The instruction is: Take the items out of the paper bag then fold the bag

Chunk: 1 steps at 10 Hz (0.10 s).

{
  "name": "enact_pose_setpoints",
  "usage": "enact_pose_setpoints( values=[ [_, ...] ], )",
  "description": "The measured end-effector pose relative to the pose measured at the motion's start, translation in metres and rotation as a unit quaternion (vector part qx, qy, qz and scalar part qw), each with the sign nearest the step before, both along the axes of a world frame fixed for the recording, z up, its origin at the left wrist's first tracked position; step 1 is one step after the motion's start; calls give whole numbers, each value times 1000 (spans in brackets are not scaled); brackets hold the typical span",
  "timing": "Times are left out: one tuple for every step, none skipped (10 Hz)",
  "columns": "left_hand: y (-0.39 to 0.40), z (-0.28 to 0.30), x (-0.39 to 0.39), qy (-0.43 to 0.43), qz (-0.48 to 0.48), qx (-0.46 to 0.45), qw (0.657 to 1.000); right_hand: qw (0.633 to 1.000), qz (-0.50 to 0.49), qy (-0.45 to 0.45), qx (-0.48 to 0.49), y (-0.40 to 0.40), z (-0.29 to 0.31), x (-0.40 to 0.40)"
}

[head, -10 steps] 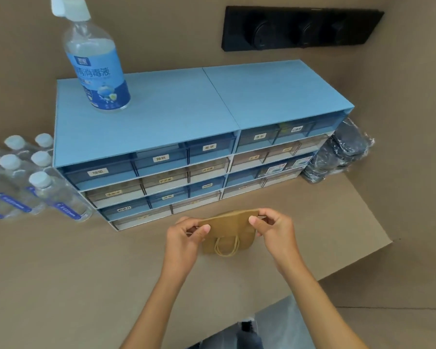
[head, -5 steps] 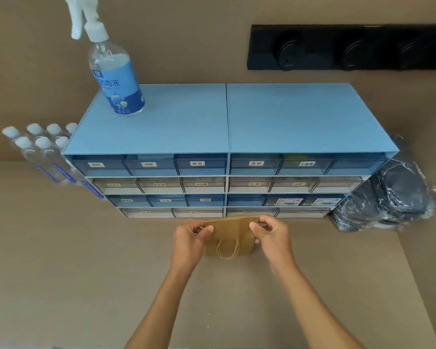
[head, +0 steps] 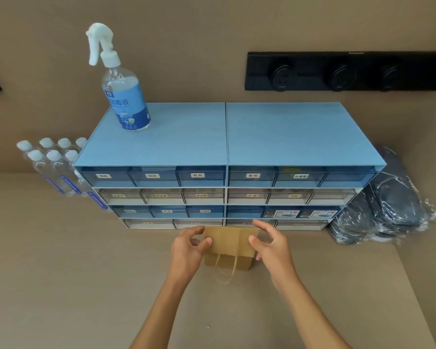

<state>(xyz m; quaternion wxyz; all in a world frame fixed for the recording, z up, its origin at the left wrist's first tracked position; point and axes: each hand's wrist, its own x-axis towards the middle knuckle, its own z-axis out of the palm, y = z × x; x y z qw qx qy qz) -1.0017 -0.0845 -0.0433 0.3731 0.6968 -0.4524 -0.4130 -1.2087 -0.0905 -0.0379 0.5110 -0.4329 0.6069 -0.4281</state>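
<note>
So closest to us we've got both hands at one small brown paper bag [head: 230, 241], which stands on the tan counter [head: 73, 285] just in front of the drawer unit, its twine handle [head: 225, 269] hanging down the near face. Our left hand [head: 188, 249] has its thumb on the bag's left edge with fingers curled loosely round that side; our right hand [head: 272, 244] sits at the right edge with fingers spread, more hovering than pinching, so we can't tell if it's really gripping. The bag looks light and thin, the kind that creases easily, so we'd guess holding the top corners beats tugging the handle, which looks flimsy. No items from inside are visible. Behind it: two blue drawer cabinets [head: 227, 137] side by side, one spray bottle [head: 122, 96] on top, at least seven capped water bottles [head: 49, 162] to the left, a stack of dark plastic-wrapped bundles [head: 385, 210] to the right, and one black socket strip [head: 347, 71] on the wall.
</note>
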Motion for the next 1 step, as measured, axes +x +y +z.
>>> enact_pose_setpoints(
  values=[
    [7, 15, 6, -20, 18, -48, 998, 999, -10, 4, -46, 2, 14, -5]
  ],
)
